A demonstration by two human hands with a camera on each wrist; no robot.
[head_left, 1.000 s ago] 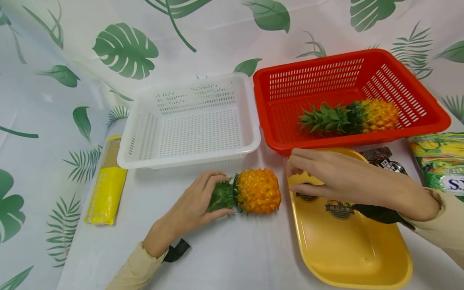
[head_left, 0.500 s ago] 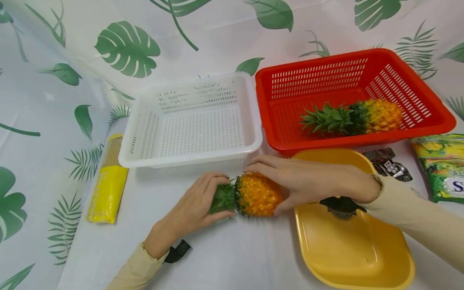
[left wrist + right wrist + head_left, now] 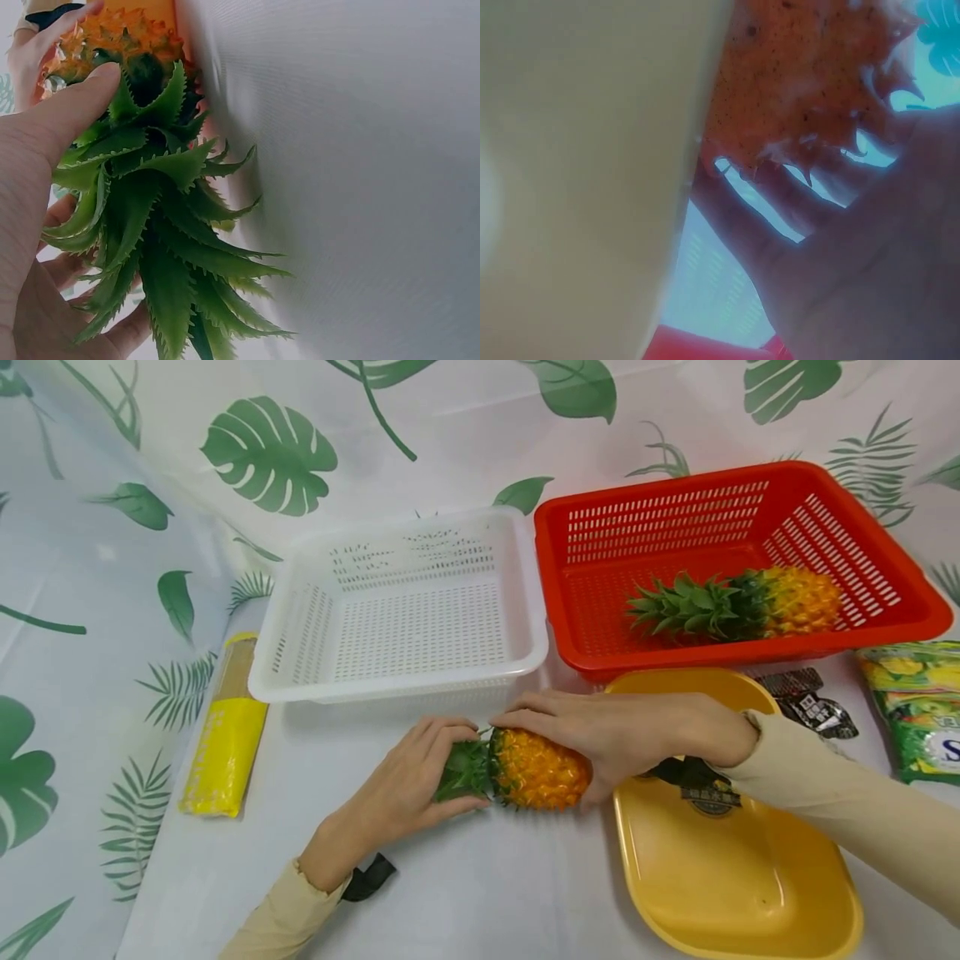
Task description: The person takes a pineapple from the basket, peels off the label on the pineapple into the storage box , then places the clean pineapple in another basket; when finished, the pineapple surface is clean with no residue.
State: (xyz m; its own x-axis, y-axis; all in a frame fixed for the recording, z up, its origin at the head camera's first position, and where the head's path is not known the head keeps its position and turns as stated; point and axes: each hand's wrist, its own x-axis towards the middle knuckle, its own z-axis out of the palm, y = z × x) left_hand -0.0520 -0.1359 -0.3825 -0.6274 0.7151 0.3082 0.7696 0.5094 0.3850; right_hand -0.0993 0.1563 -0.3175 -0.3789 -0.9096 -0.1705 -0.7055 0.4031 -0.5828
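Observation:
A pineapple (image 3: 543, 770) with a spiny orange body lies on its side on the white cloth, in front of the white basket. My left hand (image 3: 408, 777) grips it by the green leafy crown (image 3: 157, 195), thumb on the near side and fingers on the far side. From the other end my right hand (image 3: 600, 735) holds the orange body, its fingers along the far side and its thumb at the near right end. In the right wrist view the fingers reach behind the spiny body (image 3: 795, 82), and its lower spines overlap them.
A white basket (image 3: 397, 685) stands behind the pineapple. Right of it, a red basket (image 3: 645, 652) holds another pineapple (image 3: 798, 602). A yellow basin (image 3: 738, 877) lies under my right forearm. A yellow packet (image 3: 225, 752) is at left; a green bag (image 3: 918, 718) and a black packet (image 3: 810, 706) at right.
My right hand has come left from above the yellow basin and taken hold of the pineapple's body. My left hand has kept its grip on the crown.

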